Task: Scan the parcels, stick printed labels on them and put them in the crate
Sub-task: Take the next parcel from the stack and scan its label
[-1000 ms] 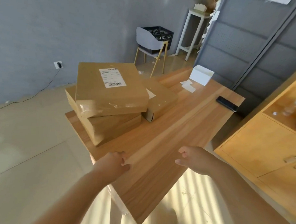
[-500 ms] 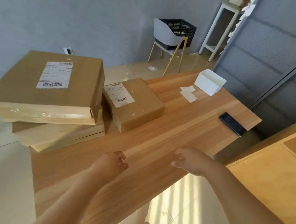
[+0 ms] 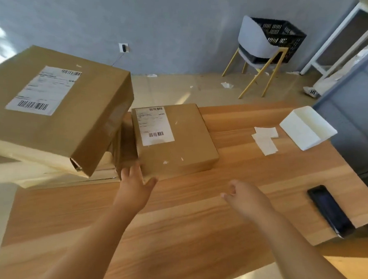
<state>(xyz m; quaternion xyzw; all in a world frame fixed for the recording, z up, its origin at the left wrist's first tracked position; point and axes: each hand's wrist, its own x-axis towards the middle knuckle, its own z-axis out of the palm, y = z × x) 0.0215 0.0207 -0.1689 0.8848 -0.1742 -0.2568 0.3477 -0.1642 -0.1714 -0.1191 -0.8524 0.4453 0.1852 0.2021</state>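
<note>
A small brown parcel (image 3: 179, 139) with a white label lies flat on the wooden table (image 3: 195, 225). To its left a large labelled parcel (image 3: 73, 116) tops a stack of flat cartons. My left hand (image 3: 135, 182) reaches with spread fingers to the small parcel's near left corner, holding nothing. My right hand (image 3: 242, 196) hovers over the table with loosely curled fingers, empty. Loose white labels (image 3: 265, 139) lie at the back right. A black crate (image 3: 284, 38) sits on a chair beyond the table.
A white box-shaped device (image 3: 307, 128) stands at the table's back right. A black phone (image 3: 330, 210) lies near the right edge. A grey chair with yellow legs (image 3: 256, 49) and a white side table (image 3: 342, 34) stand by the wall. Paper scraps litter the floor.
The view has moved closer to the table. My left hand has stretched forward and opened toward the small parcel. My right hand has risen a little over the table.
</note>
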